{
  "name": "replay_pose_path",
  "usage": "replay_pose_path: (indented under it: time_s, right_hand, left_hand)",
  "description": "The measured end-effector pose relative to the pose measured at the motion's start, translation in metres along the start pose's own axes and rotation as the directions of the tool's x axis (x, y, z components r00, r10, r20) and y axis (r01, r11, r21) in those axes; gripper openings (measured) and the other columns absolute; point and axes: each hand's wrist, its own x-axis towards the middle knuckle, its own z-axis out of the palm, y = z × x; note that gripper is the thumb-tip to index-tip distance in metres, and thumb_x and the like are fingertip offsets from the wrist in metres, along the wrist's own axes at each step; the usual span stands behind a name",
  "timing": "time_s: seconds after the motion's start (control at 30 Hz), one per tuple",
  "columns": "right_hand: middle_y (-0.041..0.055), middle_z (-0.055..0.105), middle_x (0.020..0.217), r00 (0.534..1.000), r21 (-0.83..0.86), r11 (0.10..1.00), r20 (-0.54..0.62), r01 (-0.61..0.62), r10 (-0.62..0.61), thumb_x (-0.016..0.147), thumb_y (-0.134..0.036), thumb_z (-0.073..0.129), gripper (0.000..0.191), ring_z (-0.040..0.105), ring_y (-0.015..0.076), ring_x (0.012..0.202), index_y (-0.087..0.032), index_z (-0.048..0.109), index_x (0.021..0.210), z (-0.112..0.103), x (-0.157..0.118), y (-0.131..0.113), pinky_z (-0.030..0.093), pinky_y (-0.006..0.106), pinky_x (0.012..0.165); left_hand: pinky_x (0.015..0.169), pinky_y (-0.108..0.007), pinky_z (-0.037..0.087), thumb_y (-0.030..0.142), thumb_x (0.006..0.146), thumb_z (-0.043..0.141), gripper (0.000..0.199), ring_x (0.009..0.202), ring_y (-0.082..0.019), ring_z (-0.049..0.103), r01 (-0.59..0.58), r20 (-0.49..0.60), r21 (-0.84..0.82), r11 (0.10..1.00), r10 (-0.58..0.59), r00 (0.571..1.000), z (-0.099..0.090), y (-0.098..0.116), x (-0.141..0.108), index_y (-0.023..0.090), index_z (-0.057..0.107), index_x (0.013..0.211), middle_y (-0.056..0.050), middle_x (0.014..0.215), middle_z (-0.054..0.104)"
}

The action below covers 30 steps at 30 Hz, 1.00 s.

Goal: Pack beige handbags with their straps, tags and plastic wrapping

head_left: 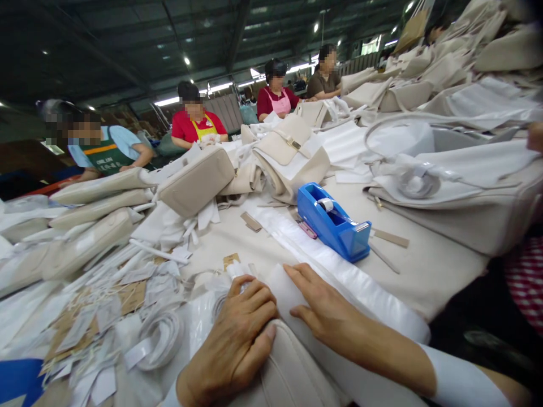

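A beige handbag (292, 362) lies close in front of me at the bottom edge, partly cut off by the frame. My left hand (240, 333) is closed on its edge, the thumb resting along the seam and the fingers bent over the far side. Beside it, a white wrapping sheet (339, 362) covers part of the bag. My right hand (324, 308) lies with stretched fingers against that sheet, thumb apart. Just beyond the left fingers is a plastic-wrapped coiled strap (218, 302), partly hidden.
A blue tape dispenser (333, 223) stands ahead on the table (424, 271). Tags and a coiled strap (163, 339) are heaped at left. More handbags (197, 181) are piled beyond, and a large bag (458, 198) lies at right. Several co-workers (197, 124) are across the table.
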Motion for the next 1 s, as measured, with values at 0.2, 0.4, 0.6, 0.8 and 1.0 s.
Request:
replay_pose_path:
  time_s: [0.2,0.4,0.6,0.8,1.0]
  right_hand:
    - [0.0108,0.047,0.132,0.988,-0.112,0.989,-0.111,0.095,-0.108,0.077,0.002,0.047,0.073,0.046,0.0246,0.121,-0.024,0.034,0.145,0.002,-0.03,0.022,0.048,0.047,0.102]
    - [0.0149,0.05,0.127,0.964,-0.195,0.967,-0.174,0.165,-0.2,0.074,0.01,0.036,0.054,0.048,0.0285,0.116,-0.017,0.062,0.113,0.004,-0.014,0.022,0.057,0.048,0.087]
    - [0.0217,0.056,0.129,0.913,-0.322,0.923,-0.273,0.21,-0.303,0.084,0.003,0.033,0.04,0.049,0.0336,0.123,-0.008,0.068,0.099,-0.01,0.007,0.015,0.055,0.052,0.096]
    - [0.014,0.062,0.129,0.848,-0.118,0.854,-0.109,0.507,-0.519,0.094,-0.013,0.041,0.038,0.058,0.0244,0.121,-0.013,0.058,0.128,-0.006,-0.02,0.017,0.054,0.033,0.101]
    - [0.0113,0.065,0.125,0.815,-0.221,0.818,-0.128,0.532,-0.565,0.098,-0.014,0.039,0.032,0.063,0.0232,0.115,-0.009,0.065,0.116,0.04,-0.02,0.025,0.056,0.031,0.097]
  left_hand:
    - [0.109,-0.047,0.02,0.016,0.092,0.035,0.019,0.098,-0.02,0.051,-0.018,0.015,0.019,1.0,0.017,1.0,-0.002,-0.006,0.0,0.019,0.053,0.089,-0.003,0.091,0.055]
    - [0.108,-0.045,0.022,0.01,0.088,0.034,0.021,0.099,-0.021,0.053,-0.029,-0.034,0.08,0.996,0.031,0.999,0.0,-0.009,0.0,0.02,0.053,0.088,-0.004,0.088,0.058]
    - [0.101,-0.047,0.029,0.014,0.086,0.037,0.021,0.091,-0.023,0.056,-0.02,-0.147,0.038,0.999,0.025,0.989,0.0,-0.013,-0.004,0.021,0.057,0.087,-0.005,0.083,0.061]
    - [0.1,-0.047,0.029,0.018,0.089,0.039,0.021,0.088,-0.024,0.058,-0.026,-0.205,0.037,0.999,0.034,0.978,0.0,-0.017,-0.008,0.022,0.061,0.088,-0.003,0.08,0.064]
    - [0.098,-0.048,0.029,0.024,0.094,0.038,0.025,0.084,-0.024,0.058,-0.011,-0.256,0.013,1.0,0.014,0.967,0.004,-0.016,-0.006,0.022,0.06,0.084,-0.003,0.077,0.064]
